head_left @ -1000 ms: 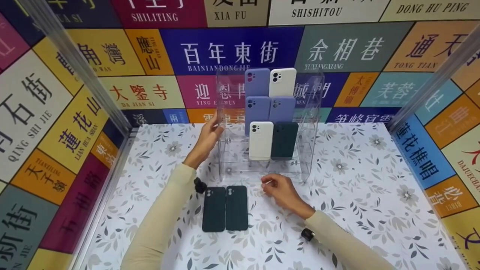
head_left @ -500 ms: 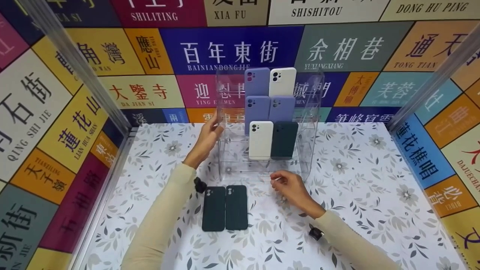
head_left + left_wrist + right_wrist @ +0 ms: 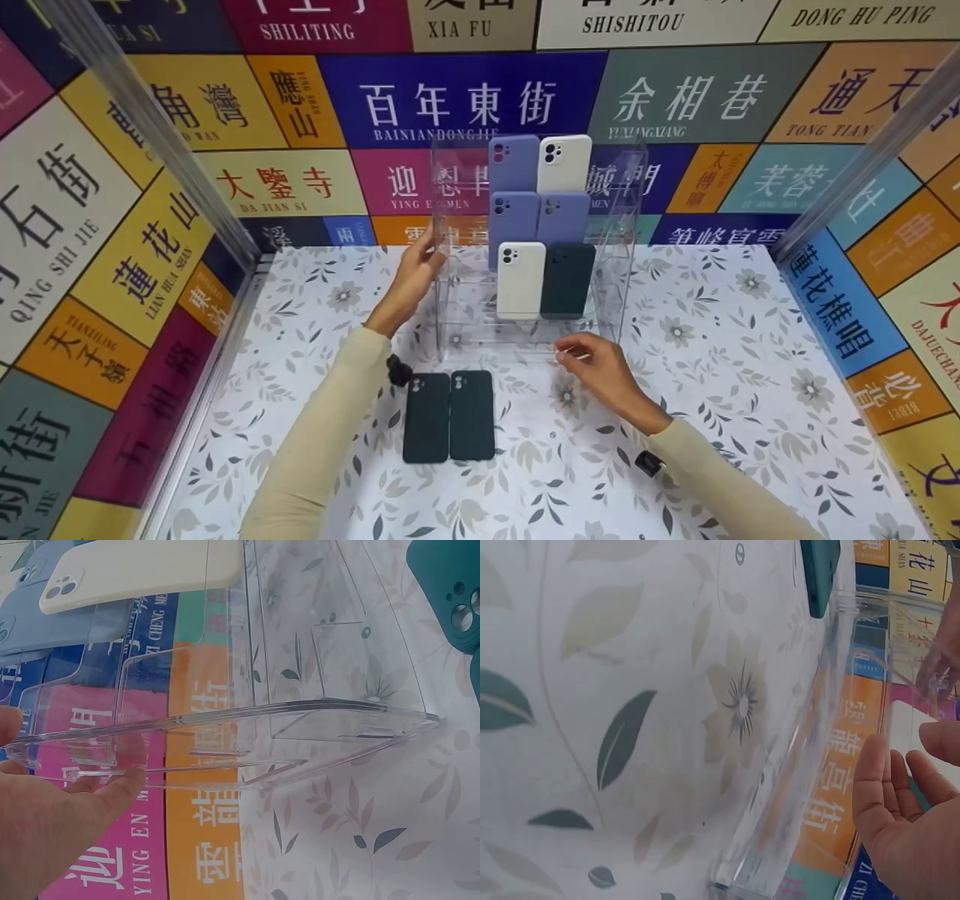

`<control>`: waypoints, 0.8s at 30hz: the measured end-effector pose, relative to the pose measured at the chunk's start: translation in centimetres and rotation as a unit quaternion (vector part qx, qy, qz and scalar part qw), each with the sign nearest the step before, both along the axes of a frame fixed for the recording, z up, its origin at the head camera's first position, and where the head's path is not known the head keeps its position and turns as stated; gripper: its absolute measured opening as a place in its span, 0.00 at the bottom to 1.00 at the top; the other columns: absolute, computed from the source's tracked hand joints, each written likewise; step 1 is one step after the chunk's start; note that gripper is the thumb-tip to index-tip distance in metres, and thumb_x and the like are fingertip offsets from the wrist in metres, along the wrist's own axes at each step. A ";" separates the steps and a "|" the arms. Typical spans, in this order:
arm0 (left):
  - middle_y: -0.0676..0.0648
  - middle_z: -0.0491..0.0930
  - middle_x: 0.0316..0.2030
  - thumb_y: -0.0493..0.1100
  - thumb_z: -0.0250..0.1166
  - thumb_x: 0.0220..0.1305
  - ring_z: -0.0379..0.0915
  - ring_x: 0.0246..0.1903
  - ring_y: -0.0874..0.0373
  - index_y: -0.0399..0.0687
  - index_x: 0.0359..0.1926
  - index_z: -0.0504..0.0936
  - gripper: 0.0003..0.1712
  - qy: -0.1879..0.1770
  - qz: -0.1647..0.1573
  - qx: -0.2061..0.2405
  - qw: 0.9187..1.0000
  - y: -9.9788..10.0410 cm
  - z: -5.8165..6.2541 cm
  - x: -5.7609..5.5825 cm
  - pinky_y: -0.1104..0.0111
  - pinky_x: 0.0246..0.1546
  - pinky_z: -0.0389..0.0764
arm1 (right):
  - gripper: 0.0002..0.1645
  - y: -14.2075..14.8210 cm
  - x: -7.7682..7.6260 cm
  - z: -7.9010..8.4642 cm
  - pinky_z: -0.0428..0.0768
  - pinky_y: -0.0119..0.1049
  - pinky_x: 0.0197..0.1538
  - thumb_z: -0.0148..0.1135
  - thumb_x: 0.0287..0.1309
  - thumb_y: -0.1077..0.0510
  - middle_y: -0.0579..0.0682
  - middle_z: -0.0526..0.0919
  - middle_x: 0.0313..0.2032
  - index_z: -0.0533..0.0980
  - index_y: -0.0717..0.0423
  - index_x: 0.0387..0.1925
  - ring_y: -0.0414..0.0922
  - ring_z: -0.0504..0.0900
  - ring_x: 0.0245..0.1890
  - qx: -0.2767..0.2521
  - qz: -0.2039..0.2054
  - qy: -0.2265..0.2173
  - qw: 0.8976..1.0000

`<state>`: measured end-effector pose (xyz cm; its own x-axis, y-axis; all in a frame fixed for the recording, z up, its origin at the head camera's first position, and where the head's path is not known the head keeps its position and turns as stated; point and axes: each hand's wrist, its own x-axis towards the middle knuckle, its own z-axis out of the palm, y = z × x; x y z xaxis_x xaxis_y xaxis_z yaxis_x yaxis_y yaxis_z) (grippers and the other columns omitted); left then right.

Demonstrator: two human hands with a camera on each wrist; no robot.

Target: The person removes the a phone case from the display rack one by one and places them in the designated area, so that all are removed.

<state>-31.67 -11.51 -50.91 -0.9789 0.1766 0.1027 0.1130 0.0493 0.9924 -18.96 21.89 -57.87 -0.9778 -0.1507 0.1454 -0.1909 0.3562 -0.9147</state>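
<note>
6 phone cases [image 3: 521, 281] up on my clear rack [image 3: 300, 706], 2 dark green cases [image 3: 427, 417] flat on the counter [image 3: 735, 367], so probably 2 to go. My left hand [image 3: 415, 276] grips the rack's side; right hand [image 3: 607, 373] loosely curled, holding nothing.

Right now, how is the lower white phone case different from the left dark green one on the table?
Colour: the lower white case is pale, the left green case very dark. Pose: the lower white case is propped up in the clear stand, the left green case lies flat on the table. Both have camera holes at the top left.
</note>
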 end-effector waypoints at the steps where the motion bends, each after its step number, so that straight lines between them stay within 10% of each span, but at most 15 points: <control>1: 0.36 0.65 0.81 0.33 0.52 0.83 0.66 0.76 0.35 0.51 0.90 0.52 0.41 0.000 0.000 -0.001 1.000 0.0 0.0 0.0 0.44 0.76 0.69 | 0.11 0.2 0.0 0.1 0.85 0.29 0.46 0.72 0.70 0.68 0.60 0.91 0.47 0.88 0.66 0.51 0.52 0.89 0.44 -0.001 0.001 0.000 1.000; 24: 0.36 0.65 0.81 0.34 0.53 0.85 0.67 0.75 0.36 0.50 0.90 0.50 0.41 0.010 -0.002 -0.012 1.000 -0.2 -0.1 0.1 0.44 0.75 0.70 | 0.10 3.0 -1.4 3.1 0.82 0.24 0.50 0.71 0.73 0.66 0.56 0.91 0.49 0.89 0.61 0.53 0.51 0.88 0.49 0.047 -0.022 0.029 0.998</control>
